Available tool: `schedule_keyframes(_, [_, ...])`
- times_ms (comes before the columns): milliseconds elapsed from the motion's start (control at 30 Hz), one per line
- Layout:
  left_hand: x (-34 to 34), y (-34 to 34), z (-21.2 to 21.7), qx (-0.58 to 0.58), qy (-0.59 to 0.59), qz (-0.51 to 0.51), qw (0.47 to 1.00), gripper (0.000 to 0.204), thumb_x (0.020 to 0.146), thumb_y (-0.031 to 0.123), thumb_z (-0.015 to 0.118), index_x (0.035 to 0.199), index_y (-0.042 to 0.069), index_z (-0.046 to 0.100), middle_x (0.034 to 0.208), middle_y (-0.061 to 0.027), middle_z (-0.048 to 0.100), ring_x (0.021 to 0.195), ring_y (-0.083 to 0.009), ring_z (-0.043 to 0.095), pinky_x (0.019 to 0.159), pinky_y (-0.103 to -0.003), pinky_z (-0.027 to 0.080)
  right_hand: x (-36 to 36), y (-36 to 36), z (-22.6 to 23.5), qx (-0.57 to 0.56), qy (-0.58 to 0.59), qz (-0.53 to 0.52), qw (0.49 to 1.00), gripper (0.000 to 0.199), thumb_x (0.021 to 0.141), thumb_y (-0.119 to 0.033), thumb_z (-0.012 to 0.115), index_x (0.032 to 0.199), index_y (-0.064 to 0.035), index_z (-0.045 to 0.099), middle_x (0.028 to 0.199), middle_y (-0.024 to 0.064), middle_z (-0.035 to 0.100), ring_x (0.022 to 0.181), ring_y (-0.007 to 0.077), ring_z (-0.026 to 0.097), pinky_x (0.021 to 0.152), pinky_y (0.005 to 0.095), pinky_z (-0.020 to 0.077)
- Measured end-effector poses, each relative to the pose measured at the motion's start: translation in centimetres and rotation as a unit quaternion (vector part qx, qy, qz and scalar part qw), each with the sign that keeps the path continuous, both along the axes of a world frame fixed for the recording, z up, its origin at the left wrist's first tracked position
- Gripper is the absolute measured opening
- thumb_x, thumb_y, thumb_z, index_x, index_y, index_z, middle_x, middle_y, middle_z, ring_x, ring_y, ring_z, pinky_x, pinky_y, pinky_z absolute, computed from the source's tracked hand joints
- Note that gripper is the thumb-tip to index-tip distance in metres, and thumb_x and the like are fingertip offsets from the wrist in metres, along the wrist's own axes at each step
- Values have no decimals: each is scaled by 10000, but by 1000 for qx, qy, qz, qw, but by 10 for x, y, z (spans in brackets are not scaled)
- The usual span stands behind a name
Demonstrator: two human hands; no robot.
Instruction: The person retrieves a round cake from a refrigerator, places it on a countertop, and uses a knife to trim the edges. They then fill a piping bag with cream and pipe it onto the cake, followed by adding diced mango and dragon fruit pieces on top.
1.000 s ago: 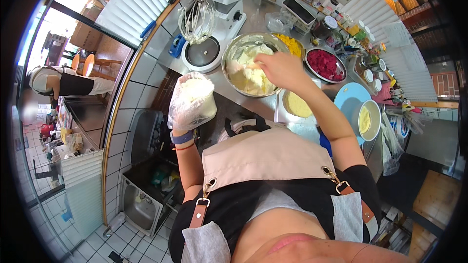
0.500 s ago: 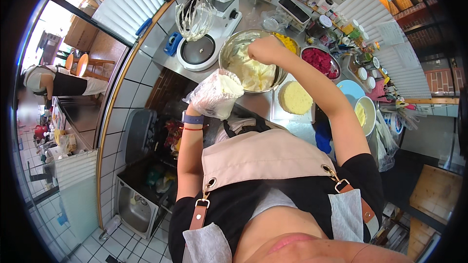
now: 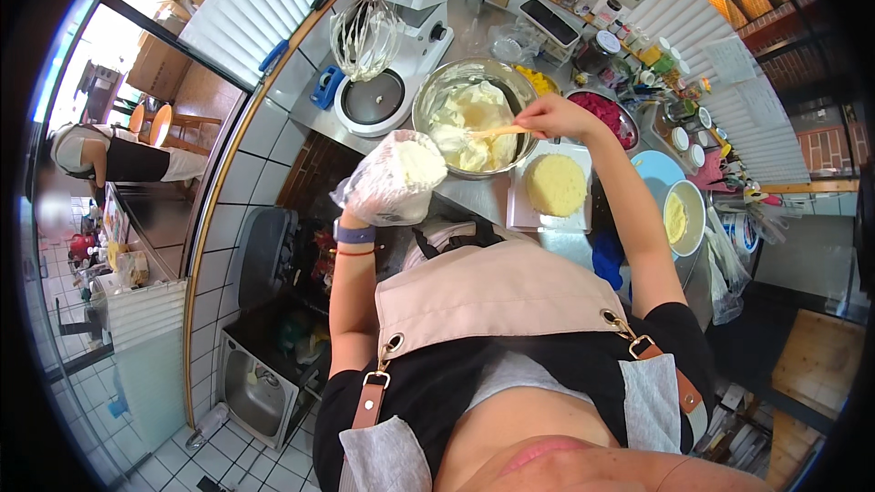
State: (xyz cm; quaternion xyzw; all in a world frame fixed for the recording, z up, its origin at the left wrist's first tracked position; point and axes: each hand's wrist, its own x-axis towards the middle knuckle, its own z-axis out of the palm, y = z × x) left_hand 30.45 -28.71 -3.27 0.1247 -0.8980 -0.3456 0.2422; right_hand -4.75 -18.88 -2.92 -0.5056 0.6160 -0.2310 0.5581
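Note:
My left hand (image 3: 358, 208) is wrapped round a clear plastic piping bag (image 3: 397, 184), whose wide mouth is folded back over my fingers, hiding most of them. White cream fills the bag. In my right hand (image 3: 558, 117) is the tan handle of a spatula (image 3: 503, 131), its far end sunk in cream (image 3: 483, 107). That cream lies in a steel mixing bowl (image 3: 422, 112), just beyond the bag. Right of the bowl, a round pale yellow cake layer (image 3: 557, 186) rests on a white square board (image 3: 520, 216).
Behind the bowl to the left stands a stand mixer (image 3: 421, 32), its creamy whisk (image 3: 365, 41) hanging down. Yellow fruit pieces (image 3: 536, 81) and a bowl of red fruit (image 3: 600, 115) lie behind my right forearm. Further right is a white bowl (image 3: 697, 219); a sink (image 3: 260, 396) sits lower left.
My right hand has moved right and back from over the bowl, bringing the spatula handle into view. The piping bag in my left hand has shifted slightly left.

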Motion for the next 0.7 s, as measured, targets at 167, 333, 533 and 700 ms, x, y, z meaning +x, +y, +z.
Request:
schedule_keyframes(167, [5, -22, 3, 681, 104, -60, 722, 276, 945, 86, 542, 1187, -47, 551, 1124, -114, 658, 1013, -183, 642, 948, -304, 512, -9, 49, 29, -52, -35, -121, 991, 252, 959, -182, 588, 1101, -6, 700, 625, -36, 552, 508, 23, 426, 451, 199, 315])
schedule_keyframes(333, [-16, -2, 30, 219, 64, 142, 963, 477, 799, 104, 764, 1191, -41, 534, 1078, -121, 672, 982, -181, 646, 877, -282, 525, 35, 74, 66, -137, -58, -180, 972, 251, 951, -135, 604, 1139, 8, 685, 674, -25, 594, 563, 33, 487, 517, 178, 383])
schedule_keyframes(533, [-27, -4, 40, 148, 85, 157, 973, 754, 728, 62, 799, 1296, 2, 307, 1110, -70, 592, 1023, -168, 584, 978, -324, 448, 112, 75, 84, -306, 217, -51, 926, 364, 892, -71, 616, 1225, -207, 675, 762, 79, 529, 716, 224, 557, 634, 335, 445])
schedule_keyframes(700, [-10, -4, 47, 209, 67, 170, 961, 688, 713, 42, 805, 1255, -8, 384, 1096, -75, 615, 994, -157, 608, 901, -294, 491, 98, 78, 96, -310, 249, 56, 916, 409, 855, -72, 635, 1233, -225, 670, 790, 82, 549, 718, 252, 571, 639, 347, 459])
